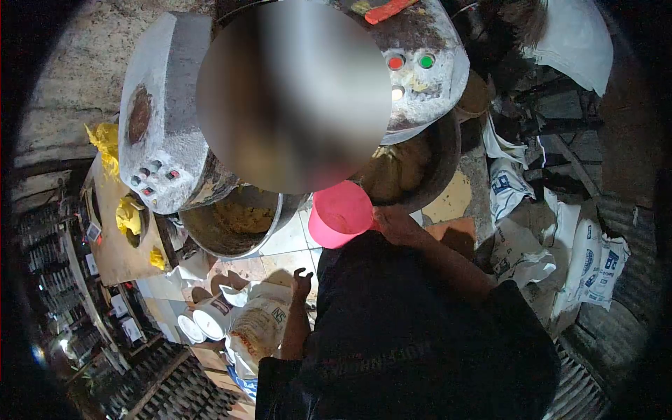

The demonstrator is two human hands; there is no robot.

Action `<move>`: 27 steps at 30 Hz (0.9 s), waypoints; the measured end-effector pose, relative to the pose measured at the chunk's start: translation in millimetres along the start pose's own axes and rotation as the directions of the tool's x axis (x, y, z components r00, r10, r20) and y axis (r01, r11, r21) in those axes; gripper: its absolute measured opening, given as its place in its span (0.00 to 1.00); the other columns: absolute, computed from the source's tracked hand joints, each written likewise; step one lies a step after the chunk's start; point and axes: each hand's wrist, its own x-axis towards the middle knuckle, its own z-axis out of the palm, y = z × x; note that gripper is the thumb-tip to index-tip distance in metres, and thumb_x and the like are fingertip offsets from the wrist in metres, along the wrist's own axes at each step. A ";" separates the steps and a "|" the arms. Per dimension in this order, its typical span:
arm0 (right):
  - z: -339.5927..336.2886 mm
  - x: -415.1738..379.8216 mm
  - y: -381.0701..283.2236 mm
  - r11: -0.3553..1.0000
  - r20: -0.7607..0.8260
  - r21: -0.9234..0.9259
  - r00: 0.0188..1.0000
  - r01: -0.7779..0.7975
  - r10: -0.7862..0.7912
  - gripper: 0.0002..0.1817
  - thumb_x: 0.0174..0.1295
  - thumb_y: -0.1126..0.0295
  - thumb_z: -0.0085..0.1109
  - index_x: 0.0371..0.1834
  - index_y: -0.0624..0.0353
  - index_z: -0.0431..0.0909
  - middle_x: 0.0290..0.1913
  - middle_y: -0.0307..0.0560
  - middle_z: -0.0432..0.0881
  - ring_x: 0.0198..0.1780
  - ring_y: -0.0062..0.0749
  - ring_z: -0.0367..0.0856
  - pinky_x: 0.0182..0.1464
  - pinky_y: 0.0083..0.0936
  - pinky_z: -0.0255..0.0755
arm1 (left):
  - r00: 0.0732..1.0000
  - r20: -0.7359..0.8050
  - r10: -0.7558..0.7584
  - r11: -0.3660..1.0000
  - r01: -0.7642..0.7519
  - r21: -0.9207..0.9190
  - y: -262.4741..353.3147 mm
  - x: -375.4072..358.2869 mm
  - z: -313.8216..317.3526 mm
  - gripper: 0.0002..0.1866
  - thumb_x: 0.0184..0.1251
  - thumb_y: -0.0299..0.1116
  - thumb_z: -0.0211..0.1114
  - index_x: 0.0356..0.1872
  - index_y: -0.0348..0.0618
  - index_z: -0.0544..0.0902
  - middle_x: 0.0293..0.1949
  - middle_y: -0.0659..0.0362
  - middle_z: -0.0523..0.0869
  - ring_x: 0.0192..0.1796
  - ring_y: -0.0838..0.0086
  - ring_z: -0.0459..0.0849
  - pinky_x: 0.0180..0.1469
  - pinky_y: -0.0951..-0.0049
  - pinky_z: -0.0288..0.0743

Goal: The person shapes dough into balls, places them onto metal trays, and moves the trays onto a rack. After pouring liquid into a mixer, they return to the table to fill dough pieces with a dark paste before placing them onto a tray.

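A pink plastic pitcher (341, 214) is held by its handle in my right hand (389, 222), just in front of the right mixing bowl. Its wide opening faces the camera. Brown dough (399, 172) lies inside that metal bowl (448, 157). Further left and lower, my left hand (302, 283) hangs above the floor with its fingers loosely curled and apart, holding nothing. To its upper left is another metal bowl (269, 241) with crumbly yellowish dough (245, 213) in it. A blurred round patch hides the upper middle of the view.
Two worn mixer housings (164, 105) (427, 91) with buttons rise behind the bowls. White buckets (212, 318) and a sack (260, 325) stand at lower left. A wooden table (115, 241) with yellow plastic (128, 215) is at left. More sacks (595, 266) lie at right.
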 end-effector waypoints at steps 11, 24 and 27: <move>0.9 4.0 -4.8 0.996 0.008 -0.021 0.997 -0.082 0.082 0.27 0.74 0.57 0.27 0.34 0.66 0.74 0.28 0.62 0.77 0.33 0.56 0.78 0.41 0.45 0.69 | 0.999 -0.011 0.045 0.995 -0.046 -0.093 22.3 -7.8 -6.3 0.19 0.56 0.38 0.71 0.47 0.44 0.78 0.23 0.53 0.82 0.26 0.64 0.79 0.31 0.61 0.72; -53.3 30.1 -80.0 0.753 -0.105 -0.543 0.860 0.372 -0.500 0.11 0.64 0.74 0.51 0.45 0.69 0.77 0.33 0.53 0.77 0.36 0.47 0.78 0.37 0.45 0.71 | 0.984 -0.138 -0.117 0.993 0.115 -0.021 50.9 -50.0 -44.1 0.19 0.57 0.46 0.68 0.46 0.47 0.82 0.35 0.44 0.86 0.42 0.50 0.85 0.48 0.60 0.77; -80.5 54.9 -144.3 0.884 -0.131 -0.429 0.956 0.185 -0.264 0.16 0.68 0.64 0.45 0.33 0.67 0.77 0.30 0.65 0.79 0.33 0.63 0.77 0.36 0.49 0.70 | 0.982 -0.186 -0.040 0.996 0.024 -0.090 -1.8 -48.3 -31.2 0.19 0.56 0.46 0.68 0.45 0.47 0.82 0.37 0.44 0.86 0.44 0.50 0.84 0.48 0.60 0.77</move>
